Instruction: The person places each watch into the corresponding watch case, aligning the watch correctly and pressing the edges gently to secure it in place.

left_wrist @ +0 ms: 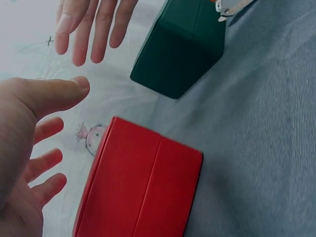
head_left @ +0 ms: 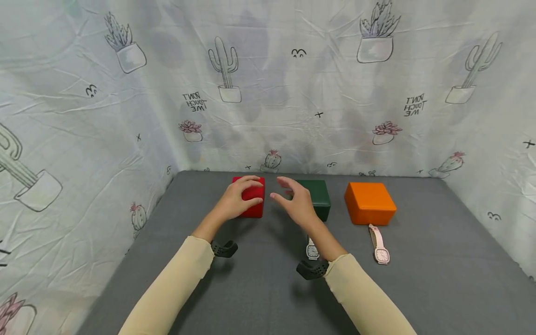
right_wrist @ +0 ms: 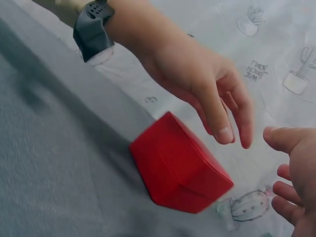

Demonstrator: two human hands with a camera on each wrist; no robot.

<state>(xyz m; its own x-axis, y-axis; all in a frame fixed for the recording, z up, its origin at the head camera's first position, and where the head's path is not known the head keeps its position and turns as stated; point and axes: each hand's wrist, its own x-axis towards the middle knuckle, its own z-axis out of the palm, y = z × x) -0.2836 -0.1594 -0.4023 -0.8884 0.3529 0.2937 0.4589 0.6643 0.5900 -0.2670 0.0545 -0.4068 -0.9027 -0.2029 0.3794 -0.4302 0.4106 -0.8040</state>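
Note:
A closed red box [head_left: 256,208] stands at the back of the grey table [head_left: 259,288]. My left hand [head_left: 239,197] hovers over its near left corner with the fingers spread and slightly bent; in the right wrist view the left hand [right_wrist: 207,89] clears the red box [right_wrist: 177,168] by a small gap. My right hand [head_left: 294,201] hangs open between the red box and a dark green box [head_left: 321,196] and holds nothing. The left wrist view has the red box [left_wrist: 143,182], the green box [left_wrist: 180,49] and the right hand's fingers [left_wrist: 89,29] above.
An orange box [head_left: 370,203] stands to the right of the green one. A white watch [head_left: 312,250] lies in front of the green box, a pink watch [head_left: 378,245] in front of the orange one. Cactus-print cloth walls [head_left: 293,93] enclose the table.

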